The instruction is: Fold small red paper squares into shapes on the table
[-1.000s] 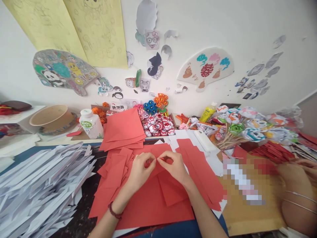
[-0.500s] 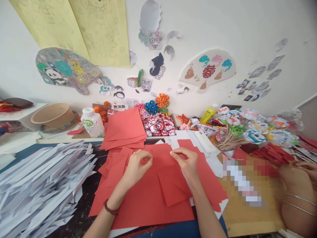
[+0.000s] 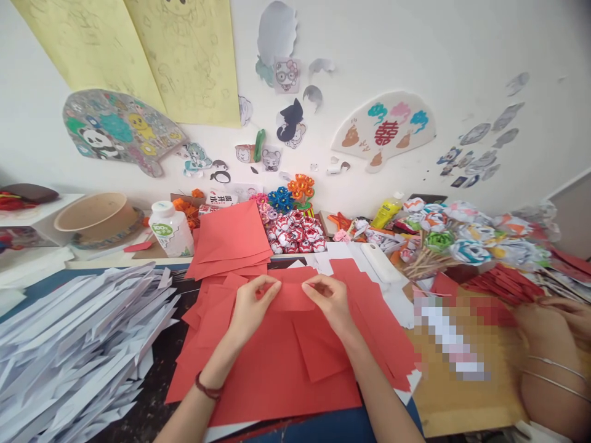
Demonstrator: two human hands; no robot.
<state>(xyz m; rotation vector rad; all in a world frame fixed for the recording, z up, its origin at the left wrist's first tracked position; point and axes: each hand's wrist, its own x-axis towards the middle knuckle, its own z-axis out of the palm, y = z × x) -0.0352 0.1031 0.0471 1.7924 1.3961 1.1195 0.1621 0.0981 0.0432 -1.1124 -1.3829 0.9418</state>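
Observation:
Between my fingertips is a small piece of red paper (image 3: 294, 297), its upper edge stretched from one hand to the other. My left hand (image 3: 253, 303) pinches the left corner between thumb and forefinger. At the opposite corner, my right hand (image 3: 330, 301) pinches it the same way. Below lies a large red paper sheet (image 3: 277, 381). A smaller red square (image 3: 323, 347) rests on it near my right wrist. More red pieces (image 3: 215, 320) overlap beside my left hand, and a stack of red sheets (image 3: 231, 237) leans at the back.
Folded white paper strips (image 3: 78, 351) pile up on the left. A white-capped bottle (image 3: 170, 227), red-and-white paper flowers (image 3: 298, 232) and a yellow bottle (image 3: 386, 211) stand along the back. Paper flowers on sticks (image 3: 471, 237) lie right. Another person's arm (image 3: 551, 363) is at the far right.
My hands have come down slightly and closer together. The small red piece now shows stretched between both pinches; my right hand has moved left.

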